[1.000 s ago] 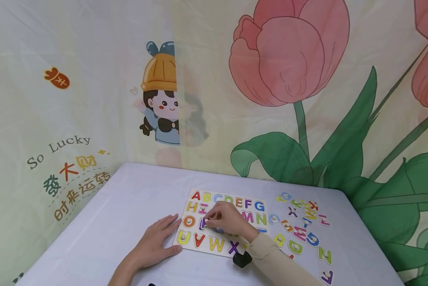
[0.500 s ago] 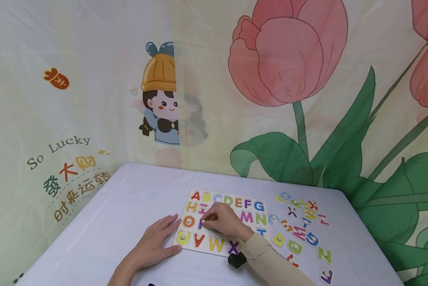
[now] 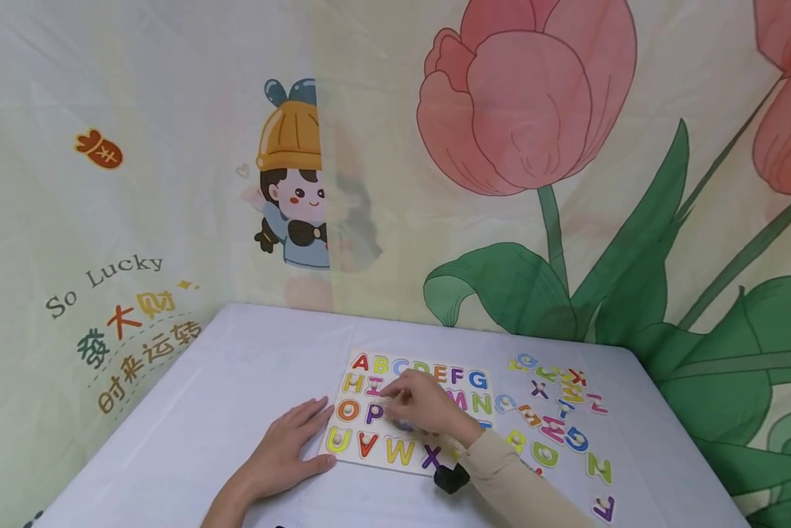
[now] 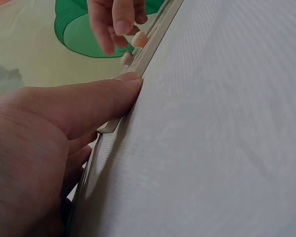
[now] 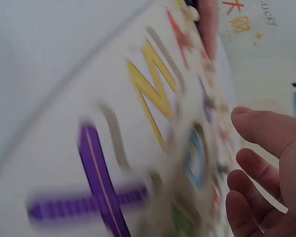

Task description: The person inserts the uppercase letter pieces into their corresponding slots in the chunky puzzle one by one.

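A white alphabet puzzle board (image 3: 355,428) with coloured letters lies on the table. My right hand (image 3: 428,405) hovers over its middle, thumb and fingers loosely bent and apart; the right wrist view shows nothing between them. Just left of the fingertips, a purple letter P (image 3: 373,414) sits in the board's third row. Knobbed pieces such as the orange O (image 3: 348,411), yellow U (image 3: 338,441) and red V (image 3: 367,444) lie around it. My left hand (image 3: 286,447) rests on the table at the board's left side, its thumb (image 4: 111,96) touching the edge. The right hand hides several middle letters.
Several loose letter pieces lie right of the board, among them a green D (image 3: 544,455), a blue G (image 3: 576,439) and a green N (image 3: 599,467). A white cloth covers the table (image 3: 250,367). Behind stands a printed curtain (image 3: 382,132) with tulips.
My right fingers have let go of the purple P's knob and drawn back slightly to the right, leaving the letter in view. My left hand has stayed in place.
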Demonstrator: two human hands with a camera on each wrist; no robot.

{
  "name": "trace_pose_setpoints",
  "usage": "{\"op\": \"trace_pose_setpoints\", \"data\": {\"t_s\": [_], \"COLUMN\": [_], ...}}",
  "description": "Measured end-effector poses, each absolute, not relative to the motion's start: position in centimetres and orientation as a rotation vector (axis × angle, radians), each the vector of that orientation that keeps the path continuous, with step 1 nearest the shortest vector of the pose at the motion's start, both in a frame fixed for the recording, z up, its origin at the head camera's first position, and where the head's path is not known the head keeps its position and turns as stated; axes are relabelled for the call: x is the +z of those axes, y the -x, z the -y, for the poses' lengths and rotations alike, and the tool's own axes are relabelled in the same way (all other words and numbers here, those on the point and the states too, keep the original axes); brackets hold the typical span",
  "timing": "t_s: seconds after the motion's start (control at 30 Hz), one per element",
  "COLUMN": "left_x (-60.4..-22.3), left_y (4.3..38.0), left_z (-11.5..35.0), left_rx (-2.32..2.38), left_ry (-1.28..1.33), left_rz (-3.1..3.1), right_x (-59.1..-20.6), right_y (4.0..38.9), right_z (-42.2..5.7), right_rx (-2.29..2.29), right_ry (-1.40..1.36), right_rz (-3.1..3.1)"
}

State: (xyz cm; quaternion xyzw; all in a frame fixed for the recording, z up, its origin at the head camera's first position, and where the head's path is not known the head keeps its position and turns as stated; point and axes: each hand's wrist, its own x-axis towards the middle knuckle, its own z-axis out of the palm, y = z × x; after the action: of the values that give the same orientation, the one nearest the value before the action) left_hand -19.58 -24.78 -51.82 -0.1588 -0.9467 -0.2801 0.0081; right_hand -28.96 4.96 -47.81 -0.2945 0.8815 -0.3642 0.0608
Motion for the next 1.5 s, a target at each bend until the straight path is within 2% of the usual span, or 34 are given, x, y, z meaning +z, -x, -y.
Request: {"op": "trace_pose_setpoints", "data": {"t_s": [0.2,0.37,0.63,1.03,1.5], "left_x": [-51.7,-51.8,-52.2,-52.1,-51.8], "left_y": [19.6,19.5,19.3,19.6,19.5], "left_z": [24.7,24.9,25.1,24.8,24.6], "left_rx": [-0.873,-0.859,-0.855,-0.855,-0.86], "left_ry": [0.495,0.485,0.486,0.477,0.459], "left_rz": [2.946,2.954,2.948,2.963,2.968], "right_x": [-46.0,-44.9,-45.5,-48.1,-48.0], "right_y": [31.3,33.4,36.5,38.1,37.9], "right_z": [-11.8,-18.9,-26.3,-28.5,-27.3], "right_rx": [-1.076,-0.955,-0.848,-0.8,-0.77], "right_ry": [0.91,0.82,0.703,0.604,0.534], "right_rz": [-2.783,-2.923,-3.007,-2.978,-3.029]}}
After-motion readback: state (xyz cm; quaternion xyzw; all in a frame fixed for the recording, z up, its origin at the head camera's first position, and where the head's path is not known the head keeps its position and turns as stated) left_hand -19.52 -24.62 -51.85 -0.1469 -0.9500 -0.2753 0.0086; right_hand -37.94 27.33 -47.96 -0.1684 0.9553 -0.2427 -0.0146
